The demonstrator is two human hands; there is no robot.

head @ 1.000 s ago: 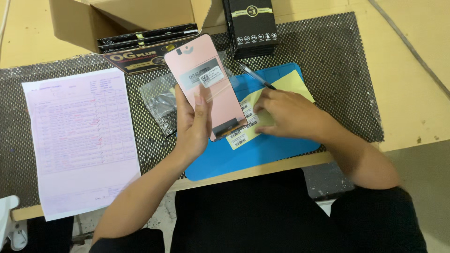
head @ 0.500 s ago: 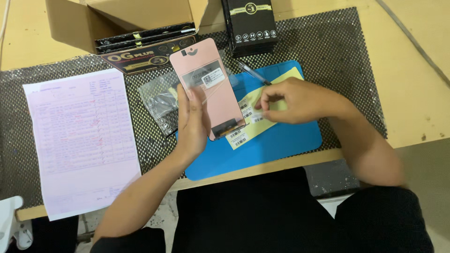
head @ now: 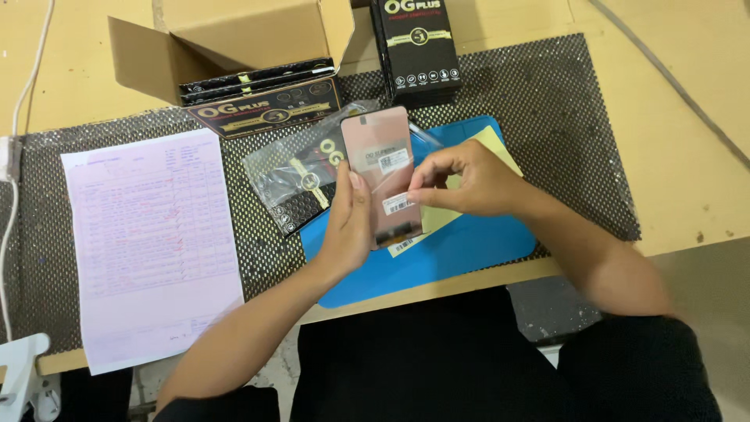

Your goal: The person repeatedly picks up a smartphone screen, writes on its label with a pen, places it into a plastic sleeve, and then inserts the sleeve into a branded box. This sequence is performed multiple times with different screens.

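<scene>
An open brown cardboard box (head: pixel 234 31) sits at the far edge of the bench, lying on its side with its mouth toward the person; inside it lies a stack of flat black cartons (head: pixel 258 82), and one more black carton with gold lettering (head: pixel 269 109) rests just in front of the opening. A second stack of upright-lying black cartons (head: pixel 416 51) stands to the right of the box. Nearer, a clear plastic sleeve (head: pixel 293 184) holds a dark printed insert.

All of this rests on a black perforated anti-slip mat (head: pixel 562 125) spread across a light wooden tabletop (head: pixel 687 94). A blue rubber work pad (head: pixel 469 250) lies on the mat at the near edge, with a pale yellow sheet (head: pixel 488 152) on it. To the left lies a white printed form with handwriting (head: pixel 148 242), and a white cable (head: pixel 23 101) runs down the left side.

The pink rectangular phone display panel (head: pixel 379 168) is held above the blue pad, its long axis running away from the person (tilted slightly to the left at the top), back face up. The left hand (head: pixel 348 227) grips its left edge, thumb pressed on the face. The right hand (head: pixel 473 180) has thumb and forefinger pinched narrowly on a small white barcode sticker (head: pixel 398 205) at the panel's right edge.
</scene>
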